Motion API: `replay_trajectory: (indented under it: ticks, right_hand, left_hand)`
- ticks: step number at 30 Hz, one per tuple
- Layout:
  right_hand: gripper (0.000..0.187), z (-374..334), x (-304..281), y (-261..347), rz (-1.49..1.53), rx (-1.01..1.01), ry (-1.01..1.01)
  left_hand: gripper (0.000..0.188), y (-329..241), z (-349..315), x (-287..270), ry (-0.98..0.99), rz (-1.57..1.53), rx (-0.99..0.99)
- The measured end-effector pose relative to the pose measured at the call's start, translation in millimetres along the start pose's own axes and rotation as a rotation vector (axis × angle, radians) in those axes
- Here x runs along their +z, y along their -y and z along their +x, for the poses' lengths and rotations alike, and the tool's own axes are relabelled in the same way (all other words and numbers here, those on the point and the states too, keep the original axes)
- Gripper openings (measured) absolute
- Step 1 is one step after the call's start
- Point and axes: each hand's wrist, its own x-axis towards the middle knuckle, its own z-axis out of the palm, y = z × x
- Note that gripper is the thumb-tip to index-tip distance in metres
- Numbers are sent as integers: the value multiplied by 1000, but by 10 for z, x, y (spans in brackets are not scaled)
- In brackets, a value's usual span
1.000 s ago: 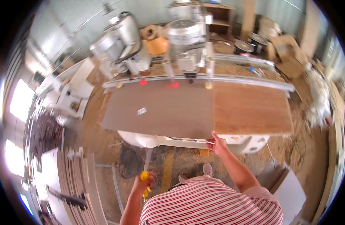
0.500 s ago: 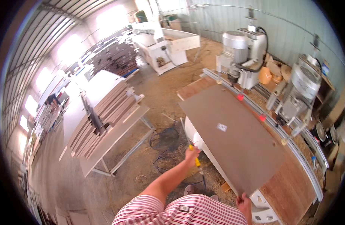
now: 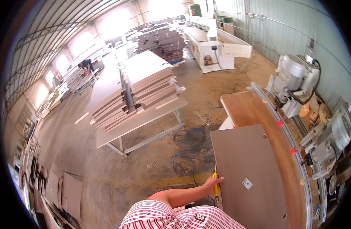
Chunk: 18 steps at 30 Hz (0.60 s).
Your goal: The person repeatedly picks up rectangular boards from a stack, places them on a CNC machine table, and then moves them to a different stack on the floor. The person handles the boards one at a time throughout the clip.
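Observation:
My left hand (image 3: 211, 183) is closed round a yellow air blow gun (image 3: 216, 187), its thin nozzle pointing away from me. The fingers lie at the left edge of a large grey-brown board (image 3: 236, 152). This board has a small white label (image 3: 247, 183) on its face and round holes near its right side. It rests partly on the machine's brown wooden table (image 3: 248, 108) and reaches toward me past the lower edge of the view. My right hand is out of sight.
On the right, a metal rail (image 3: 276, 112) with red knobs and motor heads (image 3: 296, 72) borders the table. To the left, a bench (image 3: 152, 118) carries stacked brown strips (image 3: 156, 89). A dark hose (image 3: 190, 162) lies coiled on the dusty floor. More boards (image 3: 64, 191) lean at lower left.
The board has slid back toward me and turned, baring the far end of the wooden table. My left hand, with the blow gun, has come to the board's edge. My right hand has left the view.

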Motion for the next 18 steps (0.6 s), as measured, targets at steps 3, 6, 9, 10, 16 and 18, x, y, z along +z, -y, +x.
replay_trajectory:
  ticks: [3,6,9,10,16,18]
  right_hand:
    - [52,-153,223,180,-56,-69,-21]
    - [57,-360,449,347,-106,-157,-45]
    - [61,-662,794,536,-151,-258,-73]
    - [63,-766,953,602,-152,-292,-82]
    - [61,-223,2272,449,-178,-584,99]
    - [60,-306,3185,519,-191,-598,151]
  left_hand:
    - [21,-492,-496,-69,-82,-49,-14]
    - [21,-797,-527,-507,-37,-152,97]
    - [22,-1325,-668,-1052,-21,-223,195]
    - [22,-1636,-837,-1106,-63,-293,216]
    - [20,-3125,-876,-2275,-219,-392,613]
    - [17,-3719,-869,-2536,-190,-490,712]
